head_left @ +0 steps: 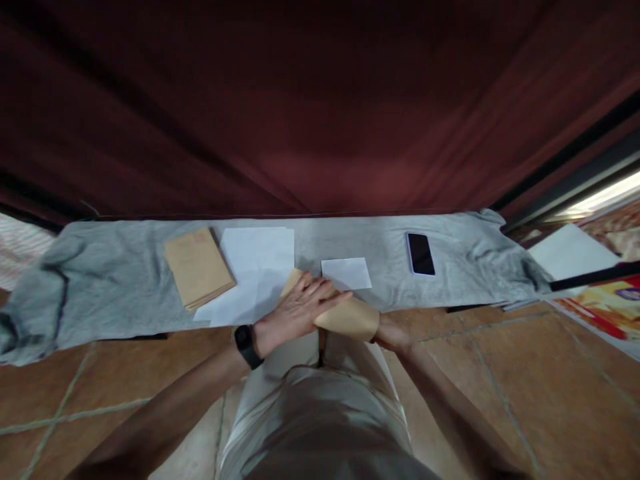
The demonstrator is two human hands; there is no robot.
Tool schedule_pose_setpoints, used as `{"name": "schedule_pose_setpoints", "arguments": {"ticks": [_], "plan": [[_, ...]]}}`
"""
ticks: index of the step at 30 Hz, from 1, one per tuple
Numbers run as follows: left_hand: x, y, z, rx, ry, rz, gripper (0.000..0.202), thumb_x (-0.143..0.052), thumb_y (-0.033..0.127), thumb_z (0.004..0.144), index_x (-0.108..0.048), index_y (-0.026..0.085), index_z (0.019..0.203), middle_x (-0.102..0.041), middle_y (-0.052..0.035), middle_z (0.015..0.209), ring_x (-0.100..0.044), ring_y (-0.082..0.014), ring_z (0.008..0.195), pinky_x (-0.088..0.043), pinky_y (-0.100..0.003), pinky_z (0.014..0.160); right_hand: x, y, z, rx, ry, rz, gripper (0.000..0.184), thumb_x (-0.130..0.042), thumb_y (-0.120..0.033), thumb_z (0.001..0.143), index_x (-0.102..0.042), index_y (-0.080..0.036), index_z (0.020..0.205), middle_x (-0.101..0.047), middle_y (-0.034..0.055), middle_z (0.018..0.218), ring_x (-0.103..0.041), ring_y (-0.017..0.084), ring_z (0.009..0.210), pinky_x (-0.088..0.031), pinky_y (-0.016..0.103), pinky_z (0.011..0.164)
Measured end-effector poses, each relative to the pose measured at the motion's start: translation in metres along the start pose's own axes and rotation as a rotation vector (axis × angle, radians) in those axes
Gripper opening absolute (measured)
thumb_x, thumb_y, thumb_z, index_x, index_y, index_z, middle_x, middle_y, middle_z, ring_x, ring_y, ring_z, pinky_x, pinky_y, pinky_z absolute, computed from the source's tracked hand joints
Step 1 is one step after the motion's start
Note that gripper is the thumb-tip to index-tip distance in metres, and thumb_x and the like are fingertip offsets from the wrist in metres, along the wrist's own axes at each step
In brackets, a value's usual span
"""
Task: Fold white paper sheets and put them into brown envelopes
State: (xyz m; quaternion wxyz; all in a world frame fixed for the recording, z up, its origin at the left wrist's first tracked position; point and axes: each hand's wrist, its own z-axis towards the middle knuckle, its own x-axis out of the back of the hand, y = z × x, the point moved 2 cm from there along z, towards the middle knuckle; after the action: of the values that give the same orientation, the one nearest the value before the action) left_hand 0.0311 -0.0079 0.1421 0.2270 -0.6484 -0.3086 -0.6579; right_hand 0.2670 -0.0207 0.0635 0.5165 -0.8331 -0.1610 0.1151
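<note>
A brown paper envelope [350,319] lies over my lap at the front edge of the cloth-covered surface, bulging open towards the right. My left hand [307,303], with a black watch at the wrist, rests flat on top of it, fingers stretched and thumb pointing right. Of my right hand only the wrist [390,333] shows at the envelope's right end. The paper hides its fingers; I cannot tell whether they are inside or underneath. Just beyond the envelope is a small white paper [346,273]. Larger white sheets [257,257] spread to the left of it.
A stack of brown envelopes [199,267] overlaps the white sheets on the left. Towards the right a phone [421,254] lies on the grey cloth [370,240]. Dark red fabric [320,133] hangs behind. A colourful printed package [607,310] is at the far right, above the tiled floor.
</note>
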Motion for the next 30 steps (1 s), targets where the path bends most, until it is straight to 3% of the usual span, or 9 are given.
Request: {"name": "schedule_pose_setpoints", "arguments": {"ticks": [5,7,15,18,21,24,27,30], "plan": [[-0.002,-0.024,0.001,0.028,-0.038,-0.087,0.105,-0.075,0.025,0.078,-0.013,0.031,0.162,-0.047,-0.0129,0.150,-0.040,-0.0336,0.140,-0.016,-0.056,0.121,-0.004,-0.015,0.011,0.029,-0.125,0.126,0.039,-0.077,-0.041,0.068,-0.075,-0.020,0.100,-0.073,0.0040,0.086,-0.065,0.022,0.079,-0.053,0.030,0.066],[-0.003,-0.027,0.001,0.039,-0.044,-0.113,0.109,-0.077,0.029,0.075,-0.012,0.030,0.162,-0.047,-0.0135,0.149,-0.040,-0.0345,0.139,-0.017,-0.056,0.121,-0.007,-0.021,0.015,0.022,-0.161,0.157,0.040,-0.076,-0.042,0.069,-0.074,-0.019,0.101,-0.073,0.0033,0.085,-0.063,0.018,0.074,-0.050,0.026,0.061],[-0.013,-0.031,0.000,0.043,-0.007,-0.145,0.104,-0.073,0.030,0.076,-0.014,0.031,0.162,-0.048,-0.0106,0.145,-0.042,-0.0322,0.138,-0.015,-0.055,0.123,-0.022,-0.031,0.029,-0.029,-0.145,0.202,0.039,-0.068,-0.053,0.076,-0.072,-0.018,0.092,-0.065,-0.0008,0.068,-0.053,0.011,0.057,-0.034,0.020,0.048],[-0.011,-0.039,-0.002,0.074,0.029,-0.106,0.098,-0.069,0.031,0.080,-0.015,0.029,0.162,-0.049,-0.0113,0.144,-0.043,-0.0314,0.138,-0.015,-0.055,0.123,-0.018,-0.036,0.032,0.001,-0.138,0.239,0.038,-0.069,-0.056,0.077,-0.071,-0.019,0.087,-0.065,-0.0005,0.069,-0.058,0.013,0.061,-0.041,0.022,0.053],[-0.009,-0.051,-0.005,0.121,0.050,-0.060,0.099,-0.069,0.033,0.081,-0.013,0.027,0.162,-0.048,-0.0121,0.145,-0.043,-0.0320,0.137,-0.015,-0.055,0.123,-0.005,-0.039,0.036,0.116,-0.138,0.265,0.039,-0.073,-0.053,0.077,-0.071,-0.018,0.094,-0.071,0.0044,0.083,-0.066,0.017,0.076,-0.052,0.029,0.072],[-0.012,-0.064,-0.008,0.182,0.070,-0.034,0.104,-0.072,0.038,0.079,-0.011,0.026,0.162,-0.050,-0.0134,0.144,-0.044,-0.0333,0.137,-0.017,-0.055,0.122,0.016,-0.035,0.047,0.190,0.052,0.106,0.040,-0.062,-0.051,0.087,-0.068,-0.019,0.109,-0.072,0.0066,0.095,-0.067,0.019,0.084,-0.053,0.034,0.082],[-0.020,-0.078,-0.011,0.249,0.080,-0.015,0.110,-0.075,0.043,0.076,-0.009,0.025,0.163,-0.052,-0.0142,0.140,-0.046,-0.0350,0.134,-0.021,-0.056,0.121,0.036,-0.029,0.061,0.186,0.429,-0.343,0.034,-0.054,-0.042,0.093,-0.065,-0.020,0.116,-0.070,0.0078,0.102,-0.066,0.020,0.087,-0.052,0.034,0.085],[-0.027,-0.089,-0.014,0.300,0.085,-0.008,0.112,-0.077,0.044,0.076,-0.009,0.027,0.163,-0.051,-0.0145,0.141,-0.047,-0.0357,0.133,-0.023,-0.056,0.119,0.041,-0.027,0.074,0.128,0.631,-0.753,0.039,-0.057,-0.039,0.094,-0.058,-0.017,0.126,-0.065,0.0135,0.117,-0.064,0.024,0.104,-0.049,0.036,0.092]]}}
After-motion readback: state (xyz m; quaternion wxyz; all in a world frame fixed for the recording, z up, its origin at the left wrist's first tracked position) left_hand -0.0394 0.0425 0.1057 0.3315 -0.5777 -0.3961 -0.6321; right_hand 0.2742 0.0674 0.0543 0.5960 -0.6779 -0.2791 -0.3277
